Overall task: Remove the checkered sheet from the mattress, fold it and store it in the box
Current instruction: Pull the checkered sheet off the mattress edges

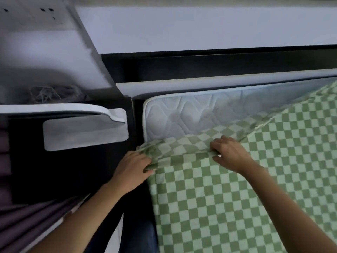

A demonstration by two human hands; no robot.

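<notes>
Both hands are clenched on cloth: the left hand (134,168) bunches the peeled-back corner, and the right hand (230,154), at its three o'clock, pinches a raised fold. The mattress (182,114) shows bare toward twelve. The checkered sheet (237,201) covers it from the hands down to five o'clock. It looks light and limp, so I'd take it by corners and hems.

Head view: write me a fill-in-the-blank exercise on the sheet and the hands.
The checkered sheet has white and ____ squares.
The left hand has its grip on the sheet's bunched ____.
The right hand pinches a fold of the ____.
The mattress shows its ____ top where the sheet is pulled back.
Missing: green; corner; sheet; quilted.
</notes>
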